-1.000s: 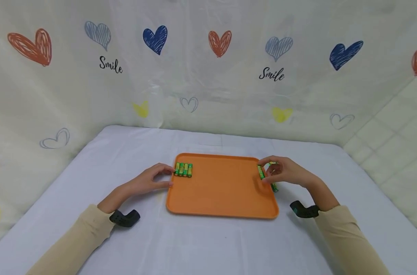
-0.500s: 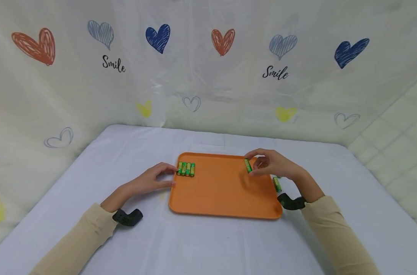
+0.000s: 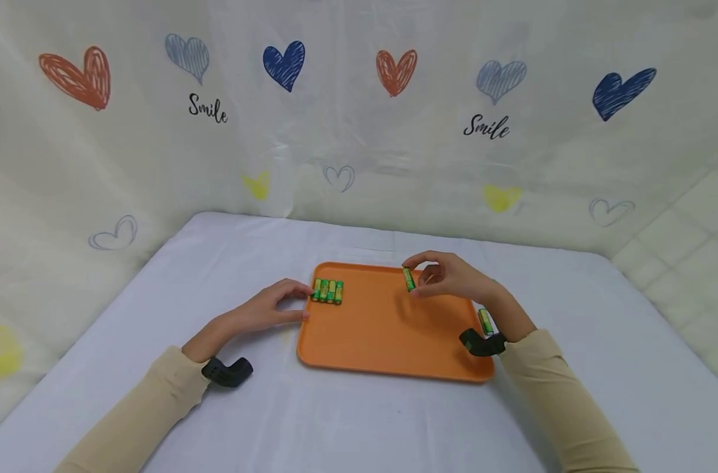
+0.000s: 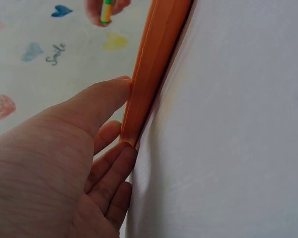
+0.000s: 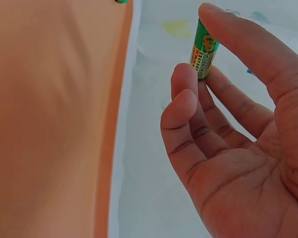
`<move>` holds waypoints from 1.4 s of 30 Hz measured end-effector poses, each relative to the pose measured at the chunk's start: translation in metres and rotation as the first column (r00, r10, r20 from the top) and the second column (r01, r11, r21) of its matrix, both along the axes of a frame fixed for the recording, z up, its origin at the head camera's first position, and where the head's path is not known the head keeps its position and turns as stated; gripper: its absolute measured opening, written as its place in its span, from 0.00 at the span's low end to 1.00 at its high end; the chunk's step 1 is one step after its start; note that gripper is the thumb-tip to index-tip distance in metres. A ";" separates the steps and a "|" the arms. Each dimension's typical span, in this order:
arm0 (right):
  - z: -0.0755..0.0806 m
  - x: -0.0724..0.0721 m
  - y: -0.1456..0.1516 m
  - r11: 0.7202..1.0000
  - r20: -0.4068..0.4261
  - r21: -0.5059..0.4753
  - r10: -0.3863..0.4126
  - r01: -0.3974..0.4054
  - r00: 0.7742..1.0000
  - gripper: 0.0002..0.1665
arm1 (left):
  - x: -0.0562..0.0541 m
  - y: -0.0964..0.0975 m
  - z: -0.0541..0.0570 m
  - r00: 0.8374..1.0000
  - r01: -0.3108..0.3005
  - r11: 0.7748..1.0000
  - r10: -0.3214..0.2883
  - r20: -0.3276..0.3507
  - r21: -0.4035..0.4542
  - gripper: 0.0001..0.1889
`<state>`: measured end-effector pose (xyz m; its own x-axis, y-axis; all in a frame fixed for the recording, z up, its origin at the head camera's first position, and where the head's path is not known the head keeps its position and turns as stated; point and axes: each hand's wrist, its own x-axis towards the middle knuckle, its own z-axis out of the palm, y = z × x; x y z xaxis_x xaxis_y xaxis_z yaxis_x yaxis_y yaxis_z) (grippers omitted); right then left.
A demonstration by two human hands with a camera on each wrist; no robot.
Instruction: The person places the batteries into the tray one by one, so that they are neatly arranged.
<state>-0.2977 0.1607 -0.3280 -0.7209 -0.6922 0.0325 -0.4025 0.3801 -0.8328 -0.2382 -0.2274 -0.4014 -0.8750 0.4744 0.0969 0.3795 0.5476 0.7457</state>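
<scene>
Thumb and fingertip of my right hand (image 3: 453, 276) pinch a green and yellow battery (image 3: 408, 280) by its ends, over the far right part of the orange tray (image 3: 388, 335). "GP" and "Greencell" lettering shows on this battery (image 5: 204, 54) in the right wrist view. At the tray's left edge, my left hand (image 3: 261, 309) touches the rim with thumb and fingers spread apart. Beside its fingertips, several batteries (image 3: 332, 292) lie side by side in a row in the tray's far left corner. Another battery (image 3: 485, 322) lies outside the tray's right edge, partly beside the right forearm.
A white cloth (image 3: 359, 420) covers the table under the tray. Behind it hangs a pale sheet (image 3: 359, 131) printed with hearts and "Smile". Each wrist wears a black device, the left one (image 3: 227, 372) near the cloth, the right one (image 3: 481, 343) over the tray's right edge.
My right hand has carried the pinched battery leftward from the tray's right edge to over the tray. The left hand keeps its place at the rim; the head view has shifted slightly.
</scene>
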 end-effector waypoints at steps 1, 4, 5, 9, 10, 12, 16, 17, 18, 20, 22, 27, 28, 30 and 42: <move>-0.001 -0.001 -0.003 1.000 0.005 -0.006 0.003 -0.003 1.000 0.34 | 0.000 0.000 0.000 1.000 0.001 1.000 -0.001 0.000 0.000 0.26; -0.004 -0.002 -0.012 1.000 0.006 -0.021 0.014 -0.014 1.000 0.33 | 0.000 0.001 0.000 1.000 0.005 1.000 -0.005 -0.004 0.001 0.26; -0.005 -0.002 -0.015 1.000 0.009 -0.025 0.016 -0.016 1.000 0.33 | 0.000 0.001 0.000 1.000 0.005 1.000 -0.005 -0.008 0.001 0.26; -0.009 -0.004 -0.029 0.998 0.009 -0.048 0.032 -0.032 0.999 0.32 | 0.000 0.002 0.000 1.000 0.005 1.000 -0.005 -0.012 -0.002 0.26; -0.010 -0.005 -0.032 0.998 0.015 -0.056 0.037 -0.036 0.999 0.32 | 0.000 0.002 0.000 1.000 0.005 1.000 -0.005 -0.013 -0.003 0.26; -0.013 -0.006 -0.038 0.997 0.023 -0.068 0.045 -0.043 0.999 0.32 | 0.000 0.003 0.000 1.000 0.006 1.000 -0.006 -0.011 -0.002 0.26; -0.021 -0.009 -0.049 0.997 0.044 -0.073 0.037 -0.034 0.998 0.32 | -0.001 0.004 0.000 1.000 0.011 1.000 -0.011 -0.008 0.000 0.26; -0.023 -0.009 -0.051 0.997 0.043 -0.066 0.030 -0.028 0.999 0.32 | -0.001 0.005 0.000 1.000 0.012 1.000 -0.012 -0.006 0.000 0.26; -0.025 -0.009 -0.053 0.998 0.044 -0.055 0.019 -0.017 0.999 0.32 | -0.001 0.005 0.000 1.000 0.014 1.000 -0.014 -0.004 0.000 0.26; -0.028 -0.009 -0.057 0.999 0.054 -0.033 0.004 -0.003 0.999 0.31 | -0.001 0.007 0.000 1.000 0.016 1.000 -0.016 0.000 -0.002 0.26; -0.031 -0.009 -0.061 1.000 0.059 -0.012 -0.001 0.002 0.998 0.32 | -0.001 0.008 0.000 1.000 0.016 1.000 -0.016 0.002 -0.002 0.26; -0.034 -0.008 -0.071 1.000 0.094 0.007 0.006 -0.007 0.996 0.31 | -0.001 0.007 -0.001 1.000 0.004 1.000 -0.004 -0.008 -0.008 0.26; -0.035 -0.008 -0.072 1.000 0.101 0.012 0.004 -0.005 0.995 0.31 | -0.002 0.007 -0.001 1.000 0.002 1.000 -0.002 -0.011 -0.011 0.26; -0.035 -0.008 -0.076 1.000 0.114 0.019 0.002 -0.004 0.994 0.31 | -0.002 0.006 -0.001 1.000 -0.002 1.000 0.002 -0.013 -0.016 0.26; -0.040 -0.015 -0.100 0.993 0.090 0.112 -0.038 0.028 0.995 0.30 | -0.001 0.002 0.002 1.000 -0.002 1.000 0.002 0.001 -0.012 0.26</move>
